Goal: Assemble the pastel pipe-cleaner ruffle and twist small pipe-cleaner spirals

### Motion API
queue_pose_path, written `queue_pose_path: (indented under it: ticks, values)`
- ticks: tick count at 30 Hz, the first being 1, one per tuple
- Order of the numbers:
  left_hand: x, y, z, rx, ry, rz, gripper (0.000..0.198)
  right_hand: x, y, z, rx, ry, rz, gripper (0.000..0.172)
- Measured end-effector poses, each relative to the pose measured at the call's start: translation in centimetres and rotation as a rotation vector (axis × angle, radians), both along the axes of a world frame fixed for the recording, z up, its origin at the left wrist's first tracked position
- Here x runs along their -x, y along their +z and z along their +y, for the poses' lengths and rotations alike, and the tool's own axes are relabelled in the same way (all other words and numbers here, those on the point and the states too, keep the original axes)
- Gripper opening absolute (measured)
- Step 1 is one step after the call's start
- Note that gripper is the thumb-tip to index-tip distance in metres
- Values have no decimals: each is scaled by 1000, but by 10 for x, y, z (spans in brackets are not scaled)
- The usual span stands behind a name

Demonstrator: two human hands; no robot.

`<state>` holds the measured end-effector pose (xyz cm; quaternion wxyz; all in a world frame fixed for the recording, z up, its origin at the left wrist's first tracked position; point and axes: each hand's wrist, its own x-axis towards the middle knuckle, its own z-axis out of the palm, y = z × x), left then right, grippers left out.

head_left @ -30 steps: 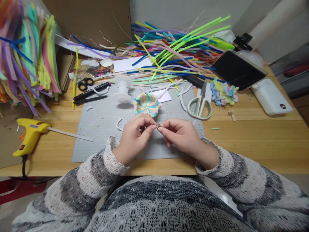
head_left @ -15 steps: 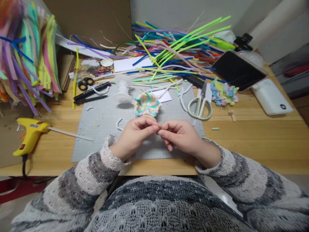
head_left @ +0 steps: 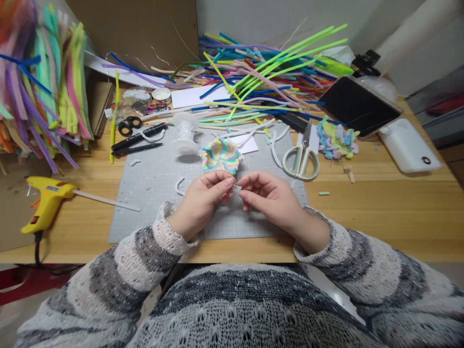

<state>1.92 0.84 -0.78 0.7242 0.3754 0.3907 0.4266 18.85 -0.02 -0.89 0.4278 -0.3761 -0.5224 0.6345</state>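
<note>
- While both hands meet over the near middle of the grey cutting mat [head_left: 152, 193], a tiny piece [head_left: 235, 184] sits between their fingertips, just above the mat and just near of the ruffled pastel form [head_left: 220, 155].
- The tiny piece looks pale and slightly shiny. It is mostly hidden by the fingers and too small to make out its shape.
- The left hand [head_left: 203, 200] is curled, with thumb and forefinger pinched on the piece from the left.
- The right hand [head_left: 270, 198] is also curled, with thumb and forefinger tips closed on the same piece from the right. Its other fingers are folded underneath.
- The ruffled form is a wavy-edged disc striped in pink, yellow, blue and green, lying on the mat apart from the hands.
- Pale green scissors [head_left: 301, 157] lie at the mat's far right edge.
- A clear spool [head_left: 184, 133] stands at the far side of the mat, left of the ruffled form.
- A yellow glue gun [head_left: 45, 203] rests on the wooden table [head_left: 380, 212], well to the left.
- A heap of coloured pipe cleaners [head_left: 268, 72] covers the far side, with a dark tablet [head_left: 357, 104] to its right.
</note>
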Motion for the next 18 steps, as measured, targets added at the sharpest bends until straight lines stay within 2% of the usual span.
queue_pose_path:
  ticks: [4, 11, 14, 18]
  values:
    - [-1, 2, 0, 35, -21, -27, 21, -1, -6, -4, -228, -83, -147, 8]
    - [-2, 2, -2, 14, -3, -19, 19, -6, -5, -5, -484, -133, -365, 8]
    - [-2, 2, -2, 14, -12, -31, 19, -6, -4, -4, -537, -125, -403, 9]
    - [-3, 4, -2, 35, -58, -64, 22, -5, -3, -5, -482, -91, -377, 9]
